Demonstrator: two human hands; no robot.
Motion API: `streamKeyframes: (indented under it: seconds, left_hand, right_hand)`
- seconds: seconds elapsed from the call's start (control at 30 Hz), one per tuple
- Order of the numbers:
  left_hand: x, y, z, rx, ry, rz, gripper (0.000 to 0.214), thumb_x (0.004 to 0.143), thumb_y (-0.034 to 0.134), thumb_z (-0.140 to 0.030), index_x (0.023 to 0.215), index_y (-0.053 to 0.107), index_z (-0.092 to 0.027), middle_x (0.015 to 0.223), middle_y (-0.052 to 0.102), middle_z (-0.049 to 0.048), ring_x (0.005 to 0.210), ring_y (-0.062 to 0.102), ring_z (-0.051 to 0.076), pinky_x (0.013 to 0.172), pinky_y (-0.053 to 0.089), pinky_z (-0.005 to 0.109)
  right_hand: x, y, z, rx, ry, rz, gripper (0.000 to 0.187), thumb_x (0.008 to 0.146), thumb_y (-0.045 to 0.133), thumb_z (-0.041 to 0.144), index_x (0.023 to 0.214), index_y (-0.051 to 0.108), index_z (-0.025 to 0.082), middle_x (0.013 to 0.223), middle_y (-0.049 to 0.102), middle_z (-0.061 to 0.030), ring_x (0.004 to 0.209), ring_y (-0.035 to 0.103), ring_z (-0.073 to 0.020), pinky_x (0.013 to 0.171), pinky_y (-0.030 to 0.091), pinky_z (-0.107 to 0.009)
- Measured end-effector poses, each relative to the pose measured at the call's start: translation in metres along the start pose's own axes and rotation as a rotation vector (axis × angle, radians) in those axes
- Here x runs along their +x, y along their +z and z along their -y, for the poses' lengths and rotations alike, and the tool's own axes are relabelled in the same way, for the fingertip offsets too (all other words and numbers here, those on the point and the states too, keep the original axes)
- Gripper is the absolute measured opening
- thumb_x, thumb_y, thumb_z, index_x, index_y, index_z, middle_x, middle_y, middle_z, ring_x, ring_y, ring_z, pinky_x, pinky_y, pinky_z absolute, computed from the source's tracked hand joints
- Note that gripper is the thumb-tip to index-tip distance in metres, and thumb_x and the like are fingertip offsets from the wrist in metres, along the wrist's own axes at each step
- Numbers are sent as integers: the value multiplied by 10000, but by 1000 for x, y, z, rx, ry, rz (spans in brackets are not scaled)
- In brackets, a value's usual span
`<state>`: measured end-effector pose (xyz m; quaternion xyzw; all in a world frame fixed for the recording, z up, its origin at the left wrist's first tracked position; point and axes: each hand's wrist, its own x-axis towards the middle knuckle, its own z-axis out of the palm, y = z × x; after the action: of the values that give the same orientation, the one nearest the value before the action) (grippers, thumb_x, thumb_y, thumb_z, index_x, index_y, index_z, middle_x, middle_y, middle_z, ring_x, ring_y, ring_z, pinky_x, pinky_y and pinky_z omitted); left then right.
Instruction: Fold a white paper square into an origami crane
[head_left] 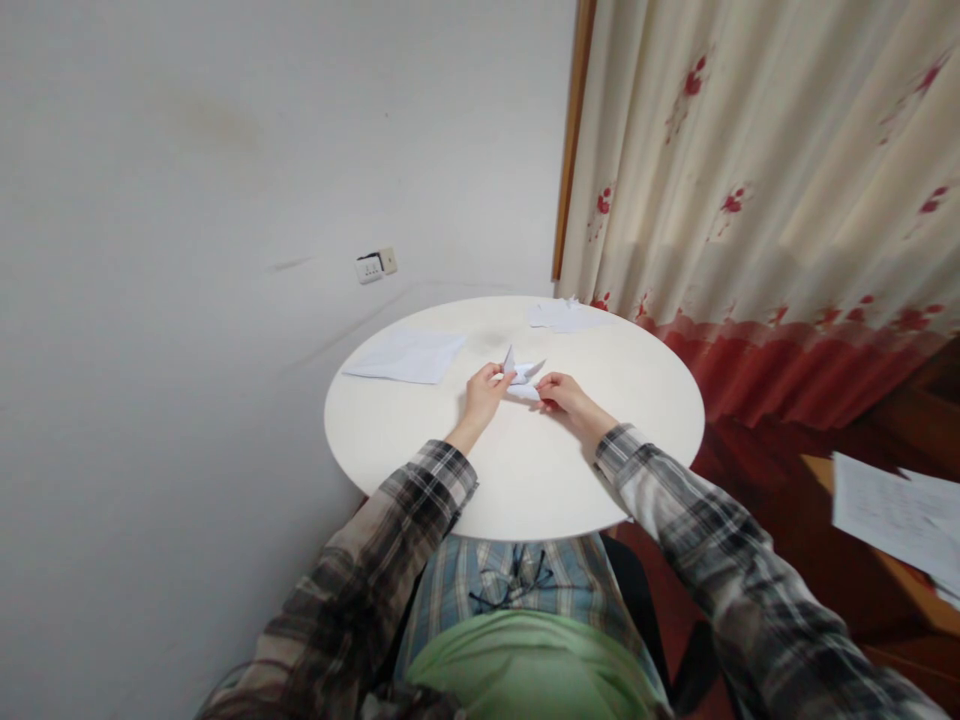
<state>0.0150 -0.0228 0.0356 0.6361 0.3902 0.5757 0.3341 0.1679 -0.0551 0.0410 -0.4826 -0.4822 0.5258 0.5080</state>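
A small folded white paper figure [523,377] with pointed flaps lies near the middle of the round white table [420,440]. My left hand [484,390] pinches its left side with the fingers closed on the paper. My right hand [559,392] is closed on its right side, pressing it against the tabletop. Both arms wear plaid sleeves and reach in from the near edge.
A flat white sheet [406,356] lies at the table's left. Crumpled or folded white papers [561,315] sit at the far edge. A cream curtain with red flowers [757,190] hangs at the right. More papers [892,515] rest on a wooden surface at far right. A wall socket [375,265] is behind.
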Motion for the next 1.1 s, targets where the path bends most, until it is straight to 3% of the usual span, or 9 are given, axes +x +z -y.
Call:
streamKeyframes:
  seconds: [0.17, 0.57, 0.8, 0.93, 1.1]
  left_hand:
    - [1, -1, 0, 7, -10, -26, 171, 658, 592, -318, 682, 543, -156, 673, 592, 2, 650, 554, 135, 579, 411, 221]
    - [-1, -3, -8, 4, -42, -59, 163, 667, 587, -297, 632, 501, -163, 647, 556, -13, 655, 536, 126, 590, 401, 207]
    - [1, -4, -4, 16, -47, -75, 165, 654, 589, -294, 620, 492, -165, 616, 535, -24, 621, 514, 114, 573, 393, 201]
    - [3, -4, 5, 14, -70, -43, 176, 647, 594, -315, 629, 514, -159, 619, 548, -19, 593, 508, 112, 548, 390, 207]
    - [3, -1, 9, -80, -116, 28, 237, 617, 636, -360, 670, 540, -149, 685, 590, 4, 609, 537, 120, 571, 442, 234]
  right_hand:
    - [0, 1, 0, 61, -57, -20, 142, 584, 567, 61, 669, 500, 153, 482, 582, 14, 415, 528, -79, 432, 435, -172]
    - [4, -3, -5, 24, -53, -26, 182, 518, 659, 122, 620, 512, 156, 479, 573, 8, 440, 528, -97, 452, 424, -207]
    - [6, 2, -1, -4, -177, -66, 185, 479, 652, 122, 608, 524, 155, 526, 557, 39, 484, 515, -79, 510, 432, -211]
    - [5, 2, 4, -21, -235, -26, 169, 493, 655, 166, 620, 544, 156, 533, 550, 41, 505, 513, -81, 510, 408, -203]
    - [6, -4, 5, 111, -226, -98, 213, 493, 691, 219, 610, 521, 166, 539, 527, 56, 528, 517, -74, 579, 428, -212]
